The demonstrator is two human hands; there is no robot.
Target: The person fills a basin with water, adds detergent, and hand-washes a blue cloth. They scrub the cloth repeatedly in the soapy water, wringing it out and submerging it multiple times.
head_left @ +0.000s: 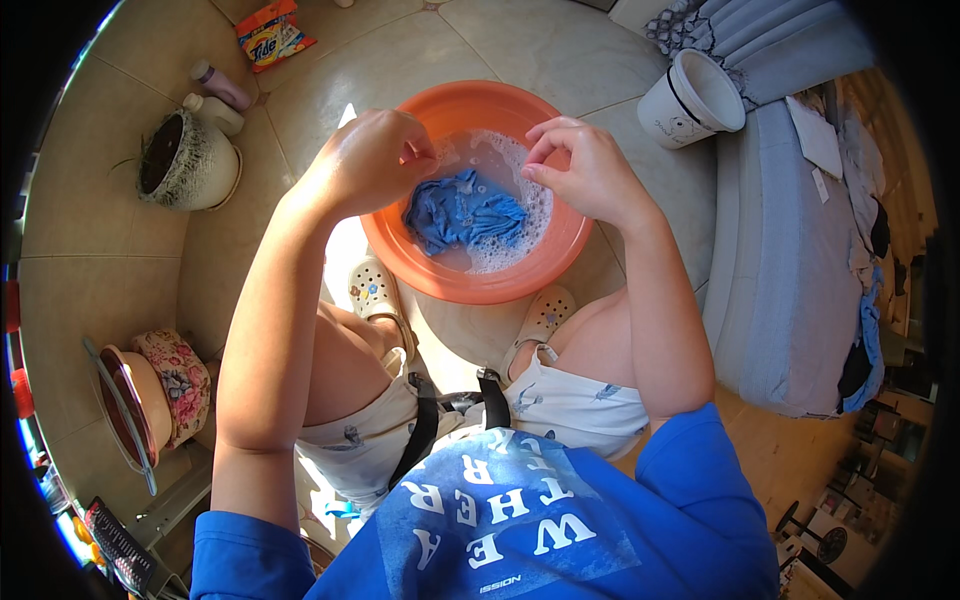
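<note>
An orange plastic basin stands on the floor between my feet, holding cloudy water with white suds. A wet blue cloth lies bunched in the water. Above the basin's left side is my left hand, its fingers loosely curled and nothing visible in them. My right hand hovers over the right side, fingers bent and apart, with nothing between them. Neither hand touches the cloth.
A Tide detergent bag, a purple bottle, a white jug and a plant pot stand at the left. On the right are a white bucket and a grey sofa. Stacked basins lean at lower left.
</note>
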